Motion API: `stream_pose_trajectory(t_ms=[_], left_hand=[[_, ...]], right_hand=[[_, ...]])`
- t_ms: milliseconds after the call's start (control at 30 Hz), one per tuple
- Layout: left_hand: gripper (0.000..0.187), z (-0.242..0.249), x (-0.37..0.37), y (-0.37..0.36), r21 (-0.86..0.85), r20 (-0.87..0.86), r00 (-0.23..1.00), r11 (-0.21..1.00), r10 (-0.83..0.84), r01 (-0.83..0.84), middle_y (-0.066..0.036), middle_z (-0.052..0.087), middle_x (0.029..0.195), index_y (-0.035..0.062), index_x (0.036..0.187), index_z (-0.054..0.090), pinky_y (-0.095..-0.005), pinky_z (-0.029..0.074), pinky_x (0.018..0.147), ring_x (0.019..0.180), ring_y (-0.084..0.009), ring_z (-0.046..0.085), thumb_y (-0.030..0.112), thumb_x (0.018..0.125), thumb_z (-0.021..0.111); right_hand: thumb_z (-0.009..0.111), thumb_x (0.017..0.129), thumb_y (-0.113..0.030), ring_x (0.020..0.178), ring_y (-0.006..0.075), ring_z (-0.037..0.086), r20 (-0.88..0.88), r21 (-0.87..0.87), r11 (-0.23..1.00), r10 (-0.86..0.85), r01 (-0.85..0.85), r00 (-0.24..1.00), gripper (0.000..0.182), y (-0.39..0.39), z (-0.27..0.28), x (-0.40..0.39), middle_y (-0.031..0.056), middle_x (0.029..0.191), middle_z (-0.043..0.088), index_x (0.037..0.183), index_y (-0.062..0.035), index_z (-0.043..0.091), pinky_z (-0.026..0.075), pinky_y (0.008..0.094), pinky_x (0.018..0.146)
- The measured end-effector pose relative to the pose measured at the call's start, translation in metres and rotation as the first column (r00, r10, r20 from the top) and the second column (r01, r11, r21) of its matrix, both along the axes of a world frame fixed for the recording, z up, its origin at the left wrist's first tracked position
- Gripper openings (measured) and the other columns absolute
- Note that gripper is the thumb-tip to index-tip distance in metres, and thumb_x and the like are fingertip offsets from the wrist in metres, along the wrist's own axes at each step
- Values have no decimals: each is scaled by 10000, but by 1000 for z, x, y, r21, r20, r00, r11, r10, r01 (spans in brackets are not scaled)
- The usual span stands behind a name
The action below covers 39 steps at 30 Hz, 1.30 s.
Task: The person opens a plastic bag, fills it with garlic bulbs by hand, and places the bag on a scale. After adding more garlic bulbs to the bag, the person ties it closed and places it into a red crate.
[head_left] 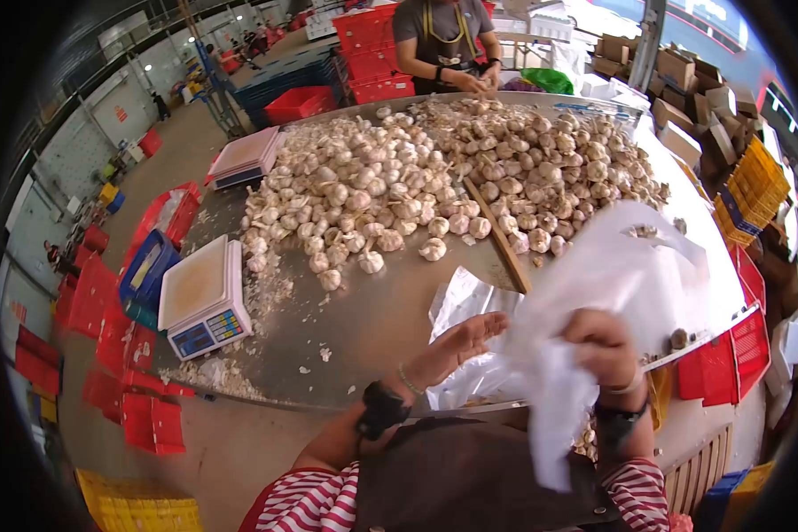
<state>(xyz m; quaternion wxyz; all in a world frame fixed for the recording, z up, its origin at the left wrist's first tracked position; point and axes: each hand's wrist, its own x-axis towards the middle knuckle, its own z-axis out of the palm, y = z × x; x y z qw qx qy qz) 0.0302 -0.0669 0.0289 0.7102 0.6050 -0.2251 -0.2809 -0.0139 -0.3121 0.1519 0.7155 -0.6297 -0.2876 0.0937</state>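
Right hand (pixel 605 348) clenched on thin white plastic bag (pixel 621 275), held billowing above tabletop (pixel 363 319) edge. Left hand (pixel 457 346) released, fingers flat, palm up beside bag's mouth, above clear plastic sheets (pixel 465 306). Garlic heap (pixel 434 177) well apart, past wooden stick (pixel 498 235). Risks: flimsy film slipping or tearing from one-handed grip; mouth collapsing shut; loose bulbs rolling off near edge. Scale (pixel 202 297) at left.

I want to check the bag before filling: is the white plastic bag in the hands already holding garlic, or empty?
Apparently empty. The white plastic bag hangs limp and crumpled from the right hand, with no bulge; the garlic lies on the table.
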Motion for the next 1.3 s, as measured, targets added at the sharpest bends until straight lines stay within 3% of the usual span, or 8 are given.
stream_pose_trajectory(t_ms=[100, 200, 300, 400, 600, 967, 1200, 1300], left_hand=[[821, 21, -39, 49, -565, -335, 920, 825, -202, -24, -152, 438, 1354, -43, 1362, 366, -325, 364, 1027, 1223, -224, 459, 629, 894, 419], [521, 24, -77, 85, 278, -595, 713, 927, 371, -250, -85, 577, 1128, -28, 1203, 538, -259, 427, 913, 1004, -157, 554, 413, 926, 550], [367, -2, -101, 98, 202, -282, 691, 745, 666, -636, -55, 599, 1074, -8, 1144, 578, -265, 437, 887, 974, -141, 557, 282, 921, 579], [361, 0, -129, 132, 225, 151, 604, 568, 783, -792, -65, 546, 1218, -8, 1258, 494, -316, 424, 946, 1104, -171, 524, 164, 943, 532], [420, -3, -150, 181, -165, -268, 480, 451, 835, -877, -95, 541, 1225, 14, 1317, 402, -373, 450, 951, 1117, -224, 543, 144, 938, 529], [385, -18, -132, 313, 127, -223, 601, 634, 767, -763, -29, 580, 1110, 32, 1225, 516, -296, 443, 859, 1013, -126, 530, 306, 956, 532], [261, -47, -107, 411, 107, 505, 374, 373, 778, -922, -64, 617, 960, 16, 1091, 575, -322, 456, 782, 866, -147, 569, 227, 976, 475], [248, -41, -98, 432, 99, 421, 414, 413, 807, -905, -148, 626, 999, -1, 1103, 588, -335, 458, 817, 893, -276, 603, 175, 944, 515]], right_hand=[[558, 919, -107, 772, 113, 500, -186, -166, 759, 603, -630, 776, 99, 111, -53, 28, 23, 804, 547, 916, -11, 584, 426, 266, 716], [559, 898, -169, 789, 230, 589, 143, -299, 579, 813, -758, 564, 171, 185, -113, 13, 126, 824, 609, 928, -6, 601, 455, 322, 731], [562, 895, -173, 791, 246, 593, 45, -310, 425, 900, -850, 434, 172, 211, -115, -4, 131, 837, 618, 924, -7, 596, 458, 325, 728], [615, 866, -119, 830, 202, 610, 210, -174, 616, 786, -769, 582, 138, 219, -101, 5, 108, 893, 641, 957, -16, 618, 473, 323, 728], [696, 841, -165, 992, 129, 533, -24, -170, 962, 214, -215, 976, 358, 224, -124, 67, 61, 1079, 610, 1136, 4, 586, 430, 288, 878], [646, 841, -62, 823, 110, 616, -634, 208, 931, 362, -300, 683, 189, 363, -163, 22, 33, 914, 677, 1020, -2, 660, 487, 259, 763], [631, 830, -82, 618, 234, 566, 315, -688, 685, -17, 240, 949, 74, 402, -143, 47, 97, 689, 627, 817, -15, 661, 442, 286, 598], [645, 792, -78, 618, 330, 540, 316, -575, 738, -197, 353, 928, 100, 426, -143, 41, 152, 634, 539, 744, -3, 600, 437, 356, 587]])
